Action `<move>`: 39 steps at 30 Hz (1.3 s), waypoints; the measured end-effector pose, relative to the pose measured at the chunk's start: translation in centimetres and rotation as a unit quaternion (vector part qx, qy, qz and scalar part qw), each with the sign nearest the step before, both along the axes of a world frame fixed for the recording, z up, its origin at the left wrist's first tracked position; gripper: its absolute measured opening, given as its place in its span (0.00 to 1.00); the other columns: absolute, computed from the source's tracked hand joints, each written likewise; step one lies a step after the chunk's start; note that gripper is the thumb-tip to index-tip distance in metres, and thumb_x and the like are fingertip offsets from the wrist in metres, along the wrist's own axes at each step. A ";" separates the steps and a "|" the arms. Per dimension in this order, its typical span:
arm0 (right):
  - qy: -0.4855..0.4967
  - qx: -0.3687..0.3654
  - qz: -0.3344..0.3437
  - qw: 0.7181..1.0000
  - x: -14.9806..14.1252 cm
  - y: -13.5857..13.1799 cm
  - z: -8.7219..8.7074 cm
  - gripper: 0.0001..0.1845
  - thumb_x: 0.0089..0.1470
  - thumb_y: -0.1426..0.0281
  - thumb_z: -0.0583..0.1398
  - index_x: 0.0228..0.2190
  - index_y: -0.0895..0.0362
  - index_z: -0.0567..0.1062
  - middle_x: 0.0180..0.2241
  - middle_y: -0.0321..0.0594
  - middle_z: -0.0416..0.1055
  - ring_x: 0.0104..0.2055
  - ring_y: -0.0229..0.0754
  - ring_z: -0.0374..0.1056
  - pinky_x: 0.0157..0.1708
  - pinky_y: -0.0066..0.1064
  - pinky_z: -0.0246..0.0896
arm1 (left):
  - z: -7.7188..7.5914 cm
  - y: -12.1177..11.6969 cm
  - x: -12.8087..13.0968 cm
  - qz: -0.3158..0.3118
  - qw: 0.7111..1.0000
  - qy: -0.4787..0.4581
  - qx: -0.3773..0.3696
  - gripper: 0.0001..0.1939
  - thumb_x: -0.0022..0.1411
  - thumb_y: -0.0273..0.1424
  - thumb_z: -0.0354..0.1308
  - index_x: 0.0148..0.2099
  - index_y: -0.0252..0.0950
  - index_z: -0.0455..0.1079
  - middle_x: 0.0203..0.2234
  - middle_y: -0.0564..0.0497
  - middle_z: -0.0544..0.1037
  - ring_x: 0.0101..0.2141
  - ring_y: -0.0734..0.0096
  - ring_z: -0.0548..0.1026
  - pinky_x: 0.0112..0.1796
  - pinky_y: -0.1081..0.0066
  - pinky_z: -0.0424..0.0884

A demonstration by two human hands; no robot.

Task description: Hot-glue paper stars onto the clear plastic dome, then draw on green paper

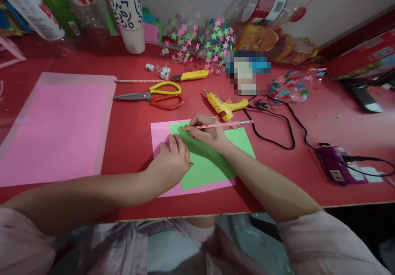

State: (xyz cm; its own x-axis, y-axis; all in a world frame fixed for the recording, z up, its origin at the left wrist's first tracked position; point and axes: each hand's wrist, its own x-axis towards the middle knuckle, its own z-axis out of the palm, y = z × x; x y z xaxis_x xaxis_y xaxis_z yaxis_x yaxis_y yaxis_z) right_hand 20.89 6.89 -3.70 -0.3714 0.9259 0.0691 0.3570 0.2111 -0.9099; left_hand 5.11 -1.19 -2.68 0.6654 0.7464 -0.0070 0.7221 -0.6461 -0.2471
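Observation:
A green paper sheet (212, 164) lies on top of a pink sheet (160, 137) on the red table (129, 143). My right hand (208, 133) is closed round a pink pencil (228, 124), whose tip touches the green sheet's upper left corner. My left hand (169, 160) rests on the left edge of the two sheets, fingers curled and pressing down on the paper.
A large pink sheet under clear film (55, 127) lies at the left. Scissors (154, 96), a yellow utility knife (191, 76), a yellow glue gun (226, 106) with black cable (277, 135), a purple power strip (338, 168), star garlands (203, 38) and bottles (129, 16) lie beyond.

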 end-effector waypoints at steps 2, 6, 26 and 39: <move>0.002 0.000 0.003 1.000 0.0 0.0 0.1 0.05 0.50 0.71 0.59 0.24 0.56 0.68 0.20 0.31 0.65 0.24 0.33 0.59 0.25 0.28 0.53 | 0.1 0.0 0.0 -0.001 1.000 0.001 0.001 0.27 0.70 0.35 0.42 0.56 0.15 0.66 0.51 0.20 0.71 0.49 0.36 0.74 0.35 0.57 0.75; 0.002 -0.003 0.008 1.000 0.0 0.1 0.1 0.05 0.49 0.72 0.59 0.24 0.57 0.68 0.20 0.31 0.65 0.24 0.33 0.58 0.25 0.27 0.53 | 0.1 0.0 0.1 -0.002 1.000 0.003 0.002 0.26 0.70 0.35 0.42 0.55 0.15 0.67 0.50 0.20 0.72 0.48 0.36 0.74 0.34 0.57 0.75; 0.006 0.008 -0.026 1.000 -0.3 0.0 -0.4 0.05 0.50 0.72 0.58 0.24 0.56 0.68 0.20 0.31 0.66 0.22 0.33 0.60 0.23 0.27 0.54 | -0.1 -0.1 0.0 -0.004 1.000 0.003 0.016 0.27 0.70 0.35 0.42 0.55 0.14 0.66 0.49 0.19 0.72 0.47 0.36 0.74 0.34 0.58 0.75; 0.012 0.008 -0.040 0.999 -0.4 0.1 -0.2 0.06 0.50 0.71 0.58 0.23 0.55 0.66 0.20 0.32 0.66 0.22 0.33 0.61 0.23 0.26 0.54 | 0.0 0.0 0.1 0.001 1.000 0.003 0.012 0.27 0.70 0.35 0.43 0.55 0.14 0.67 0.49 0.20 0.72 0.48 0.35 0.74 0.34 0.58 0.75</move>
